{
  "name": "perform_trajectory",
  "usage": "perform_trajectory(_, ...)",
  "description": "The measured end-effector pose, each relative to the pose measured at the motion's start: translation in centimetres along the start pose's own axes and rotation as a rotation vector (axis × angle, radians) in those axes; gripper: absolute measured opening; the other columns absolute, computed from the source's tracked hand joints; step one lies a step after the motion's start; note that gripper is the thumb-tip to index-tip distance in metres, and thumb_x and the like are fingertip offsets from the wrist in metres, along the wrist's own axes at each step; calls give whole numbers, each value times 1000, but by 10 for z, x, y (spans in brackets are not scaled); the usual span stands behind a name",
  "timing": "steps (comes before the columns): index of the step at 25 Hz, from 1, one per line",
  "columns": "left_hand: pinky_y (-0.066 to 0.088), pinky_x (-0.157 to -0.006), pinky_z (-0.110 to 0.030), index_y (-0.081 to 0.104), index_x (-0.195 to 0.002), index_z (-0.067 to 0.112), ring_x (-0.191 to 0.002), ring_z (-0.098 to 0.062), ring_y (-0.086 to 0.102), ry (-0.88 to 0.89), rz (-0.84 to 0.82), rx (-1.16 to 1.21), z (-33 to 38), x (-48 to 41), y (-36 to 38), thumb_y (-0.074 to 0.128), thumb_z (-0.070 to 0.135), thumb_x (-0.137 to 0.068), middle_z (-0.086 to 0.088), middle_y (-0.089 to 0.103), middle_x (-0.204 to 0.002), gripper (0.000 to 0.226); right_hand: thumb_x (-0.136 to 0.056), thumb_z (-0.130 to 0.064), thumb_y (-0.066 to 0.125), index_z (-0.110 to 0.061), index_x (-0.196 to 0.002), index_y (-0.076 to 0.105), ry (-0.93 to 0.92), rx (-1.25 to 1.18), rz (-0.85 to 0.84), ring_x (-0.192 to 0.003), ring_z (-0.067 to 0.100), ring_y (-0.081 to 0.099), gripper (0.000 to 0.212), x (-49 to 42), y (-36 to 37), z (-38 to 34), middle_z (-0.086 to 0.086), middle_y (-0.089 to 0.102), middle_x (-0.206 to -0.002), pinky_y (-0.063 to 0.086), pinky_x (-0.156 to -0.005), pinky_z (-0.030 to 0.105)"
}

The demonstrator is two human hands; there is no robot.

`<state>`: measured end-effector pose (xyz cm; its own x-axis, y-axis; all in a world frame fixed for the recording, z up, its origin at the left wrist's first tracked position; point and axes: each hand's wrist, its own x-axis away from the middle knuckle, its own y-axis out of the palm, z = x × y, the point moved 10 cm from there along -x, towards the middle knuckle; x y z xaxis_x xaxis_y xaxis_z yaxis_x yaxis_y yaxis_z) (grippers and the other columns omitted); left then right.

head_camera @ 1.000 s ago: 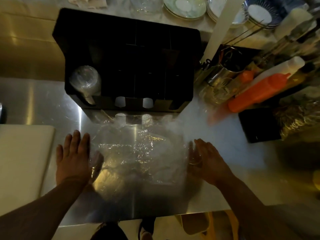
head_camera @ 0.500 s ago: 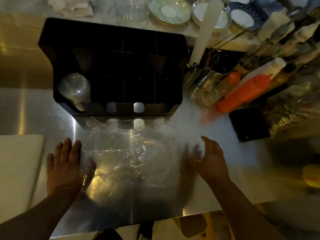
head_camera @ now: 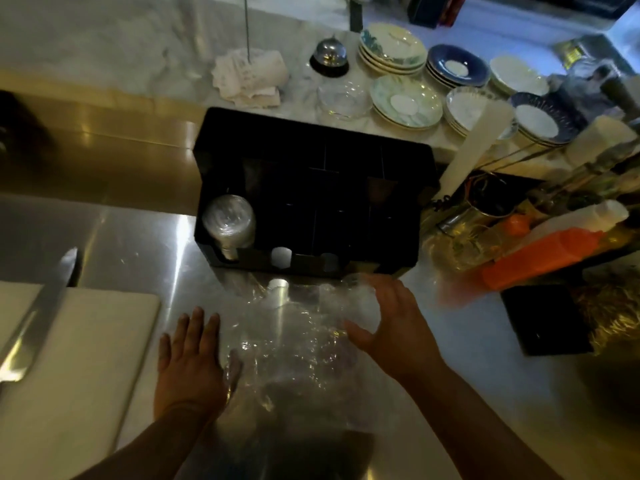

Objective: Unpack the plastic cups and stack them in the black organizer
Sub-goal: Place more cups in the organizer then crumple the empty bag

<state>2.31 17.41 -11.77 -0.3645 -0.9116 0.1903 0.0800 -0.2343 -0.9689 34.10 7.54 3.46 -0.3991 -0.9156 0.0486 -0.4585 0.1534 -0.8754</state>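
Note:
A crumpled clear plastic bag of cups (head_camera: 294,341) lies on the steel counter in front of the black organizer (head_camera: 398,161). The cups inside are too blurred to make out. One stack of clear plastic cups (head_camera: 228,220) lies in the organizer's left compartment; the other compartments look dark and empty. My left hand (head_camera: 190,362) rests flat at the bag's left edge, thumb touching the plastic. My right hand (head_camera: 391,323) is over the bag's far right corner with fingers spread, gripping nothing that I can see.
A white cutting board (head_camera: 86,358) with a large knife (head_camera: 34,323) lies at the left. At the right are an orange squeeze bottle (head_camera: 540,254), a utensil tin (head_camera: 485,209) and a black box (head_camera: 540,320). Saucer stacks (head_camera: 405,102) and a bell (head_camera: 329,57) stand behind the organizer.
My right hand has moved left and forward from the bag's right edge onto its far right corner. My left hand stays at the left edge. The view has tilted up.

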Motion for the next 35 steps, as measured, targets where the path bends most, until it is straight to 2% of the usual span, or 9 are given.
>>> perform_trajectory(6, 0, -126, -53, 26, -162, 25, -159, -27, 5, -23, -12, 9, -1, -2, -1, 38, 67, -93, -7, 15, -172, 81, -76, -57, 75, -35, -144, 41, -200, -10, -39, -128, 12, 44, 79, -61, 21, -97, -8, 47, -143, 46, -103, 34)
perform_trajectory(8, -5, -126, -52, 18, -163, 27, -159, -26, -1, -37, -26, 22, -4, -3, 2, 33, 69, -95, -5, 7, -173, 81, -74, -57, 76, -36, -142, 39, -251, -22, -38, -125, 11, 44, 80, -81, 27, -127, -10, 48, -140, 42, -97, 28)
perform_trajectory(11, -6, -126, -53, 10, -162, 28, -159, -27, -5, -41, -46, 30, -5, -4, 5, 22, 74, -94, -4, 1, -173, 83, -73, -61, 73, -37, -140, 40, -315, -17, -37, -123, 11, 45, 78, -105, 36, -160, -11, 50, -137, 38, -93, 26)
perform_trajectory(15, 5, -125, -56, 28, -161, 24, -158, -31, 10, -30, -68, 45, -3, -4, 2, 42, 70, -92, -8, 16, -171, 84, -74, -63, 73, -34, -140, 43, -385, 47, -30, -123, 15, 46, 77, -128, 53, -191, -8, 54, -138, 38, -95, 26)
perform_trajectory(19, 11, -123, -59, 33, -160, 22, -157, -31, 14, -26, -78, 95, -3, -5, -1, 44, 68, -92, -9, 21, -170, 83, -75, -63, 73, -28, -138, 49, -401, 189, -29, -121, 24, 51, 77, -150, 68, -212, 0, 60, -136, 47, -99, 39)
perform_trajectory(24, -3, -125, -57, 13, -163, 27, -158, -29, -6, -33, -81, 112, -5, -6, 1, 35, 75, -92, -4, -1, -172, 88, -84, -62, 60, -25, -137, 53, -399, 463, -55, -122, 32, 49, 65, -167, 86, -227, 9, 59, -139, 44, -99, 46)
perform_trajectory(28, 0, -124, -58, 12, -161, 27, -158, -32, -2, -28, -81, 113, -5, -7, 3, 31, 73, -93, -6, 4, -172, 84, -89, -62, 52, -23, -127, 63, -391, 551, -88, -120, 31, 47, 55, -170, 95, -222, 8, 60, -132, 42, -98, 46)
perform_trajectory(32, 11, -120, -59, 31, -159, 23, -156, -34, 20, -20, -104, 111, -5, -6, 5, 44, 68, -92, -10, 26, -168, 82, -91, -61, 52, -25, -127, 65, -398, 555, -90, -118, 30, 49, 52, -167, 100, -219, 5, 61, -130, 41, -97, 45)
perform_trajectory(35, 9, -122, -58, 30, -160, 24, -157, -32, 15, -22, -80, 99, -5, -6, 4, 43, 69, -93, -9, 23, -169, 82, -91, -62, 52, -24, -129, 62, -395, 527, -82, -119, 30, 49, 54, -167, 99, -219, 6, 61, -130, 42, -97, 45)
